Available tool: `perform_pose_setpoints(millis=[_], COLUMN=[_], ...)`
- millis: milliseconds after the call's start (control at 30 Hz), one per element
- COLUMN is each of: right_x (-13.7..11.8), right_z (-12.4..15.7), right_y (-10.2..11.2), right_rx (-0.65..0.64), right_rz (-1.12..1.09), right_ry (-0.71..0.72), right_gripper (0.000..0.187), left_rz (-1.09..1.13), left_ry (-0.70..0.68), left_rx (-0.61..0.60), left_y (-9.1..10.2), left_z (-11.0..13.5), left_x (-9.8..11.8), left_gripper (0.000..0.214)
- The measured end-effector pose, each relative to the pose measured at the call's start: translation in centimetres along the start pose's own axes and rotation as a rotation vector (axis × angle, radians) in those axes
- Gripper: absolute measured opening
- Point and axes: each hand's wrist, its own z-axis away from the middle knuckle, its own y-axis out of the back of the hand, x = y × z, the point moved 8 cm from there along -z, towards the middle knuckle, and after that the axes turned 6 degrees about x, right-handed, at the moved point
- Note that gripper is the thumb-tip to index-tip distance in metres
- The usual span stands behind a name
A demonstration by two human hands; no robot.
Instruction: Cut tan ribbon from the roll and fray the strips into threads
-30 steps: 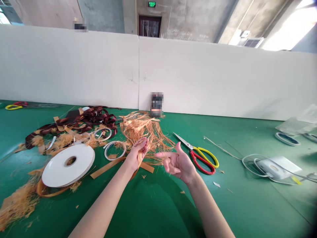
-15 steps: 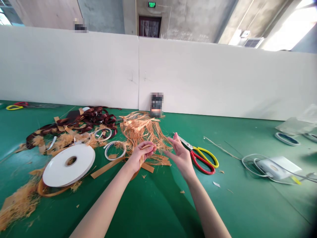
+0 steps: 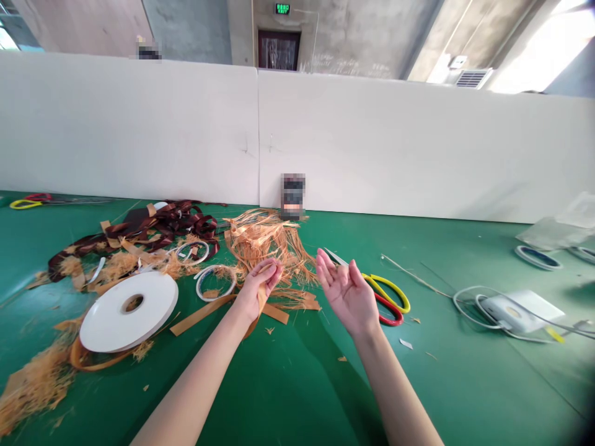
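My left hand (image 3: 258, 288) is closed on a tan ribbon (image 3: 261, 302), whose tail hangs below the palm. My right hand (image 3: 346, 294) is open, palm turned up, fingers loosely curled and holding nothing. Behind my left hand lies a heap of frayed tan ribbon strands (image 3: 264, 238). Scissors (image 3: 388, 297) with one yellow and one red handle lie on the table, partly hidden behind my right hand. A flat tan ribbon piece (image 3: 198, 319) rests left of my left hand.
A white ribbon spool (image 3: 151, 319) lies at the left, before dark brown ribbon (image 3: 139, 226). Rolls of tape (image 3: 216, 283) sit near it. Another pair of scissors (image 3: 30, 201) is far left. A white box with cables (image 3: 525, 313) stands right. A white partition (image 3: 418, 148) closes the back.
My right hand has turned palm up and opened, moving slightly right over the scissors. My left hand has drawn back a little to the left, still holding the tan ribbon.
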Motion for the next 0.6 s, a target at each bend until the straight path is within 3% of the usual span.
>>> perform_pose_setpoints(millis=[167, 300, 367, 467, 600], right_x=[2.0, 4.5, 4.7, 3.4, 0.9], right_z=[0.4, 1.4, 1.9, 1.6, 0.6], right_y=[-0.4, -1.3, -1.6, -1.7, -1.0], right_rx=[-0.026, -0.150, -0.215, -0.204, -0.111], right_rz=[-0.059, 0.062, 0.079, 0.009, -0.012], right_ry=[-0.258, -0.544, -0.591, -0.485, -0.158], right_gripper=[0.067, 0.078, 0.079, 0.073, 0.038], left_rz=[0.028, 0.032, 0.017, -0.024, -0.098], left_ry=[0.006, -0.004, 0.003, 0.029, 0.067], left_rx=[0.004, 0.019, 0.022, 0.015, -0.007], left_y=[0.1, 0.3, 0.4, 0.3, -0.1], left_z=[-0.1, -0.2, -0.1, -0.1, 0.2], left_x=[-0.2, 0.0, -0.1, -0.5, -0.9], left_gripper=[0.015, 0.015, 0.015, 0.017, 0.020])
